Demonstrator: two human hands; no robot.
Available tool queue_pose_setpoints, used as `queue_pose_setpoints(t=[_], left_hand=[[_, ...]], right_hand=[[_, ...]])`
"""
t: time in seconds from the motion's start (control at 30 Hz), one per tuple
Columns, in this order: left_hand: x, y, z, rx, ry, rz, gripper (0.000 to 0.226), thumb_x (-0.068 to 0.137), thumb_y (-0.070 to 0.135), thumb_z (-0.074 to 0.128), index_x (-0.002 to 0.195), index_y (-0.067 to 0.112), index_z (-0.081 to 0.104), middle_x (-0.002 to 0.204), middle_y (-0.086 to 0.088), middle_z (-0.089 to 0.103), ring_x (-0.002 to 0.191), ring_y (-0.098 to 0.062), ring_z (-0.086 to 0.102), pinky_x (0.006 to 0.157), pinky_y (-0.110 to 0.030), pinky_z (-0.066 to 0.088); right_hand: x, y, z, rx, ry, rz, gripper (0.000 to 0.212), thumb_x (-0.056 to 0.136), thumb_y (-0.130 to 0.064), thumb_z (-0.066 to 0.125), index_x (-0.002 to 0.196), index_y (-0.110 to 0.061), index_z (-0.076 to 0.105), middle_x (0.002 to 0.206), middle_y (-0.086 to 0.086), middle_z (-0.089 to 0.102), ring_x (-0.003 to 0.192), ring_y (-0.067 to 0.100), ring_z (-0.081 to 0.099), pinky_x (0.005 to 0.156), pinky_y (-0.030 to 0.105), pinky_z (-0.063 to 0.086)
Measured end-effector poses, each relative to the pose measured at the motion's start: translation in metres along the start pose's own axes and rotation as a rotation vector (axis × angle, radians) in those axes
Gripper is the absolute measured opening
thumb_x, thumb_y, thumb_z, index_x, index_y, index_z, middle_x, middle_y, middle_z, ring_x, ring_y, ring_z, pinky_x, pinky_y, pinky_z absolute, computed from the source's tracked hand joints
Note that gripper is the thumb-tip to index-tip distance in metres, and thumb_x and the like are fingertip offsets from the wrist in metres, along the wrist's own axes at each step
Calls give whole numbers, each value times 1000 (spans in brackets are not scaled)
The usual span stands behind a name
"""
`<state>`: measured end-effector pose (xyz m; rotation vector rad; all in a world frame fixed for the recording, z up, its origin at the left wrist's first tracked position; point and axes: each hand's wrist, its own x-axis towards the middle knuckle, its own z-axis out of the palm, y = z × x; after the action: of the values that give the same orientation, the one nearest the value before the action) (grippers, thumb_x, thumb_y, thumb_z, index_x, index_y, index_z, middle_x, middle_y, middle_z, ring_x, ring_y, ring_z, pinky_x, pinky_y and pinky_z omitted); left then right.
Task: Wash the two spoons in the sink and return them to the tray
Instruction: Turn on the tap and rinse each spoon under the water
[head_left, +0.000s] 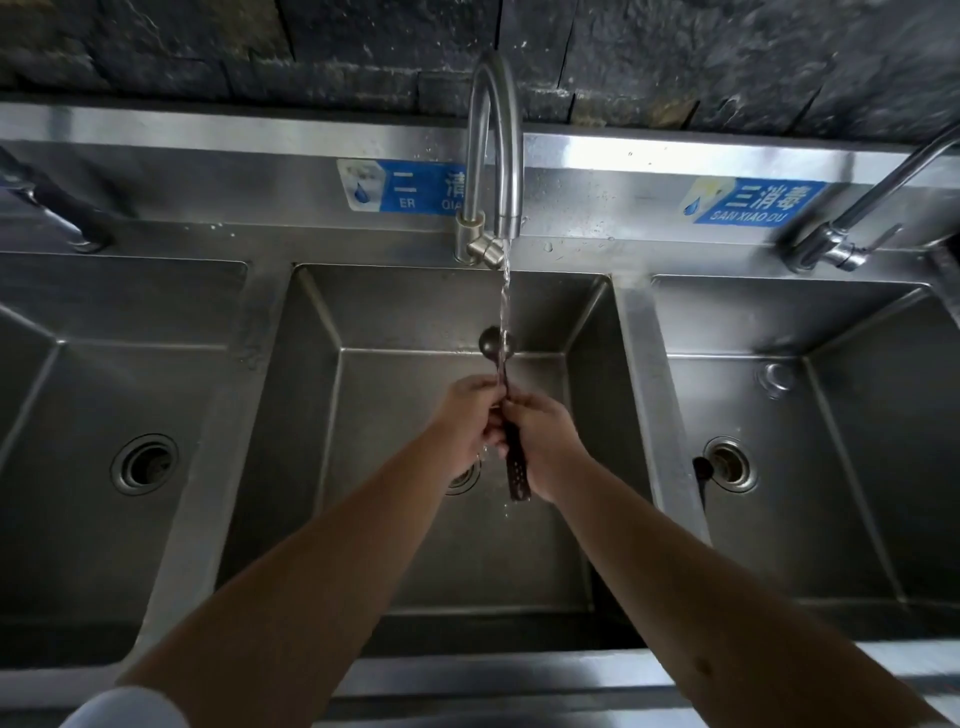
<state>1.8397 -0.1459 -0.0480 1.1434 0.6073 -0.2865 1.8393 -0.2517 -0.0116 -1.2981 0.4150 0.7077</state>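
A dark spoon (494, 340) with a round bowl and a long patterned handle is held over the middle steel sink basin (322, 415). Water runs from the curved faucet (493, 135) onto its bowl. My left hand (470, 415) and my right hand (543, 436) both grip the handle, side by side, fingers closed around it. The handle's lower end (517, 480) sticks out below my hands. I cannot tell whether a second spoon lies against the first. No tray is in view.
Three steel basins stand in a row, each with a drain: left basin (78, 389), right basin (857, 415). A small dark object (702, 467) lies by the right drain. Other taps stand at the far left (62, 213) and far right (852, 228). Dark stone wall behind.
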Motion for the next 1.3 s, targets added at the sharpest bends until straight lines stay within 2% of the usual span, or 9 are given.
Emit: queue_pose_setpoints(t=[0.13, 0.37, 0.5, 0.63, 0.8, 0.93, 1.13, 1.2, 1.3], left_hand=[[-17, -33, -3, -18, -47, -78, 24, 91, 8, 47, 79, 4, 67, 68, -15, 64, 41, -20, 51, 36, -26, 38], [-50, -68, -5, -144, 14, -232, 16, 94, 10, 50, 92, 7, 65, 83, -10, 70, 70, -22, 64, 61, -33, 49], [-68, -76, -4, -106, -48, -266, 19, 97, 14, 49, 89, 3, 63, 50, -2, 57, 47, -18, 52, 56, -35, 45], [-79, -76, 8, -78, -102, -252, 18, 98, 8, 47, 94, -2, 62, 46, -2, 50, 40, -16, 45, 45, -30, 42], [-81, -76, 28, -23, -25, -250, 14, 95, 7, 52, 91, 1, 64, 60, -7, 62, 49, -16, 56, 48, -27, 48], [-76, -72, 50, 126, -8, -156, 15, 94, 9, 58, 98, -1, 67, 69, -10, 65, 54, -15, 56, 48, -23, 43], [-53, -64, 122, 342, 24, 20, 6, 89, 15, 66, 88, 17, 71, 61, 1, 62, 56, -12, 56, 55, -26, 43], [-43, -67, 155, 383, 6, 47, 9, 89, 18, 66, 83, 24, 71, 65, -2, 65, 62, -17, 60, 60, -31, 46], [-25, -78, 208, 415, -23, 58, 9, 89, 18, 65, 83, 22, 72, 72, -8, 67, 69, -24, 63, 66, -38, 50]], right_hand=[[-18, 31, -22, -61, 45, 121, 14, 96, -5, 53, 98, -3, 67, 66, 10, 65, 49, 15, 56, 44, 25, 43], [-48, 61, -47, -368, 40, 112, 5, 86, -10, 68, 89, -8, 72, 71, 12, 72, 54, 15, 64, 46, 25, 48], [-58, 62, -49, -188, -5, 143, 26, 90, -5, 56, 73, -8, 76, 64, 15, 68, 52, 21, 60, 42, 27, 44], [-62, 59, -56, -98, -12, 185, 26, 94, -4, 48, 88, 0, 72, 64, 15, 65, 52, 22, 58, 44, 28, 43], [-66, 55, -74, -138, 26, 184, 21, 93, -8, 53, 90, 0, 72, 66, 12, 66, 54, 20, 58, 48, 29, 43], [-63, 50, -99, -322, 90, 51, 22, 94, -17, 61, 80, -11, 77, 67, 9, 70, 60, 19, 60, 55, 28, 48], [-54, 16, -156, -434, 147, -90, 20, 91, -23, 62, 76, -31, 73, 76, 8, 76, 79, 34, 73, 75, 47, 59], [-50, 1, -187, -420, 188, -109, 15, 89, -19, 64, 77, -27, 71, 75, 8, 76, 74, 33, 74, 68, 46, 60], [-46, -15, -240, -366, 215, -119, 23, 87, -17, 64, 72, -32, 74, 61, 0, 73, 54, 14, 66, 49, 27, 49]])
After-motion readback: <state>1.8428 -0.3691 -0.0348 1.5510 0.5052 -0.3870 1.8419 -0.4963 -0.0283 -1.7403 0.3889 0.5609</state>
